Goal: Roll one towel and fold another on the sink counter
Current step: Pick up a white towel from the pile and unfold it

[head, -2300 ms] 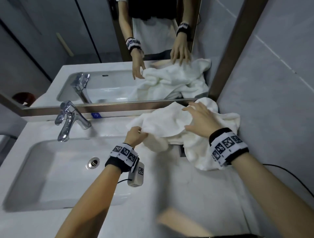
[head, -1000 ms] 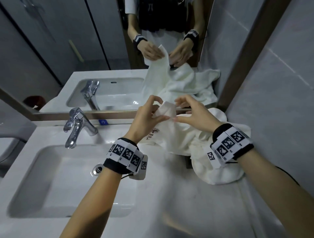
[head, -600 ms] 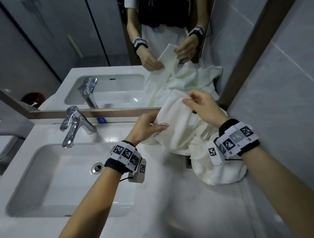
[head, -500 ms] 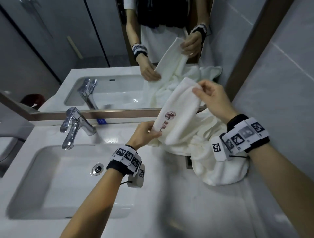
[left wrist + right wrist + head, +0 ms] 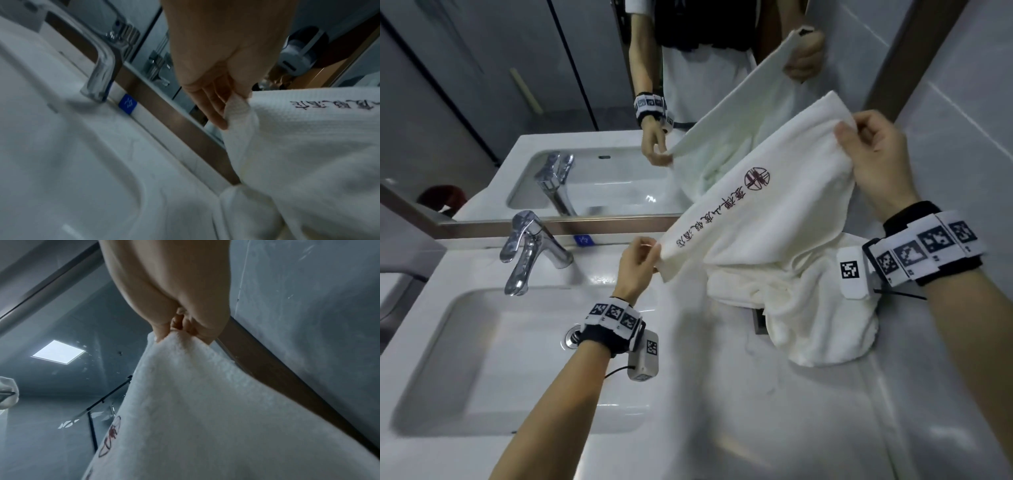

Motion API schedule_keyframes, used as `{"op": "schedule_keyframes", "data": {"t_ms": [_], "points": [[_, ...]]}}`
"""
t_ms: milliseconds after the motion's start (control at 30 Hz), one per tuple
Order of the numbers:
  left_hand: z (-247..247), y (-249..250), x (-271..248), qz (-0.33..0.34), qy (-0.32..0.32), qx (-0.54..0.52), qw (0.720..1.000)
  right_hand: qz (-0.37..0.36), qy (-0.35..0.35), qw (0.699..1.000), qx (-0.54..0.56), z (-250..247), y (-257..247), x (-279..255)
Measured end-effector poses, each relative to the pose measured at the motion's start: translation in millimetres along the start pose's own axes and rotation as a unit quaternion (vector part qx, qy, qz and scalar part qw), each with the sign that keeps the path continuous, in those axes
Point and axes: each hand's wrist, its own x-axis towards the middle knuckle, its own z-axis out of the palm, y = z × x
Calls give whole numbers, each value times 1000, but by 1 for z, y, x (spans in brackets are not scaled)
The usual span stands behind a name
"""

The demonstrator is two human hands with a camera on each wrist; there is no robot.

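A white towel point(image 5: 763, 205) with a dark red logo and lettering is stretched slantwise above the counter. My left hand point(image 5: 643, 255) pinches its lower left corner point(image 5: 236, 105). My right hand point(image 5: 859, 144) pinches the upper right corner point(image 5: 176, 337), raised in front of the mirror. The towel's lower part drapes onto a rumpled white towel heap point(image 5: 818, 322) lying on the counter at the right, by the wall. I cannot tell where one towel ends and the other begins in that heap.
A white basin point(image 5: 431, 370) with a chrome tap point(image 5: 524, 253) and drain point(image 5: 571, 337) fills the counter's left. The mirror point(image 5: 517, 102) runs along the back. A grey tiled wall point(image 5: 962, 120) closes the right side. Bare counter point(image 5: 756, 411) lies in front.
Both hands went from the heap to one towel's edge, then drew apart. My right hand rose up and right, my left stayed low, and the towel spread out between them.
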Motion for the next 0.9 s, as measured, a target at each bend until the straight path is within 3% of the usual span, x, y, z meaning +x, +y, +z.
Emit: {"op": "schedule_keyframes", "data": {"t_ms": [167,267,467,567,633,700,767,900], "points": [[-38,41,6,123,50,30,991,39,46,998,-16,-4,19,1],[-54,70,8,144,50,19,988,59,62,996,-10,-3,22,2],[-72,133,5,242,138,-60,959,77,70,994,-23,2,24,1],[-81,142,12,233,142,-11,962,104,67,992,-29,2,36,-1],[-82,129,20,168,91,56,980,130,75,988,-46,-1,46,-3],[-74,102,23,95,-10,127,987,155,88,982,-67,-4,55,-4],[-61,63,22,63,-95,211,971,176,100,974,-104,-10,64,-5],[-41,-3,8,2,-254,278,927,201,115,953,-196,-20,74,-6]]}}
